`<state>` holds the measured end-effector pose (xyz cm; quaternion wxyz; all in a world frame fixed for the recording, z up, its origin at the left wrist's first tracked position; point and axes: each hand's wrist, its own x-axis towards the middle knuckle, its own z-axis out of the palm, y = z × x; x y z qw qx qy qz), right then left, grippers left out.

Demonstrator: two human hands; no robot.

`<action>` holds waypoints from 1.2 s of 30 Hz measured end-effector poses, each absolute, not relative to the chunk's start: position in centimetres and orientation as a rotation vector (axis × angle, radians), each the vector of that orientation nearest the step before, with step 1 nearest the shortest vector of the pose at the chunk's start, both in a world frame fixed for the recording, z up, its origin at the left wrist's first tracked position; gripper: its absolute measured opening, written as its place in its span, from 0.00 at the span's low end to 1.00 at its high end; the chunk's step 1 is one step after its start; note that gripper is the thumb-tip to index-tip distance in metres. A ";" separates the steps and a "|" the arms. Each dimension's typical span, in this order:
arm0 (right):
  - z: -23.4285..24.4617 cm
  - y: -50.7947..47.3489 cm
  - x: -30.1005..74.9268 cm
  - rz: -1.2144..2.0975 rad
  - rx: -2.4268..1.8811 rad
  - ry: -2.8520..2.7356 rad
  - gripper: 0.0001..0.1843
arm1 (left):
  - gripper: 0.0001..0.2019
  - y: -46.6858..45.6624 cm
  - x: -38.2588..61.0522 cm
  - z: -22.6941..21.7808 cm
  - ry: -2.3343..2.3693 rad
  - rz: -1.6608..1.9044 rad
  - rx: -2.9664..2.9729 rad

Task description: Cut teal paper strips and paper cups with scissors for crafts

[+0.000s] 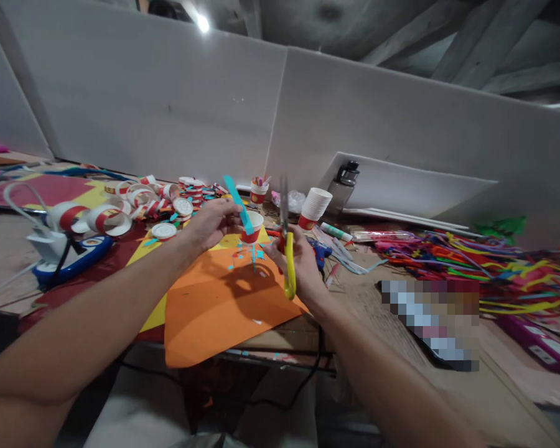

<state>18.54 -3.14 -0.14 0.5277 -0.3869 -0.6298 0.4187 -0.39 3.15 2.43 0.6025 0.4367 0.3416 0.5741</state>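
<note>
Between the fingertips of my left hand (pixel 214 221) is a narrow turquoise paper strip (pixel 236 198), held at a slant. My right hand (pixel 302 258) grips a pair of scissors (pixel 289 264) with yellow handles, blades pointing up and blurred. Just behind the strip, a red and white paper cup (pixel 257 225) is partly covered by it. Below both hands lies an orange paper sheet (pixel 214 311), with small turquoise scraps (pixel 260 254) near the cup. The scissors and the strip are apart.
Cut cup rings (pixel 107 218) and a blue power strip (pixel 74 260) lie left. A cup stack (pixel 315 205), a dark bottle (pixel 343 186) and a glue stick (pixel 336 232) stand or lie behind my right hand. Colourful pipe cleaners (pixel 494 267) and a pixelated device (pixel 424 326) are right.
</note>
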 end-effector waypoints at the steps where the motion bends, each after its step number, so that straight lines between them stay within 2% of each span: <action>1: -0.1 -3.1 18.6 0.976 -0.890 -1.479 0.25 | 0.09 3.0 -0.1 2.2 0.800 1.274 1.037; 5: -0.2 -2.6 18.9 0.971 -0.849 -1.424 0.25 | 0.12 2.3 1.0 1.5 0.818 1.113 1.122; 9: -0.6 -1.6 19.6 0.938 -0.973 -1.449 0.24 | 0.11 2.2 1.0 1.5 0.805 1.137 1.143; 15: -0.5 -1.7 20.2 0.566 -1.343 -1.903 0.20 | 0.06 3.9 -1.4 2.9 0.767 1.695 0.860; 19: -0.7 -3.0 19.8 0.414 -1.397 -2.292 0.14 | 0.06 4.8 -2.5 3.4 0.769 1.830 0.771; 28: -0.4 -3.8 19.3 0.286 -1.309 -2.628 0.15 | 0.03 5.5 -1.8 1.6 0.903 1.597 0.907; 31: 0.2 -4.1 19.4 0.172 -1.325 -2.667 0.21 | 0.04 5.8 -1.7 1.0 0.901 1.511 0.890; 33: 0.8 -4.2 19.4 0.148 -1.344 -2.655 0.25 | 0.05 6.2 -1.6 0.7 0.871 1.462 0.881; 36: 2.0 -3.5 19.1 0.168 -1.336 -2.465 0.23 | 0.07 6.6 -1.6 0.2 0.865 1.416 0.886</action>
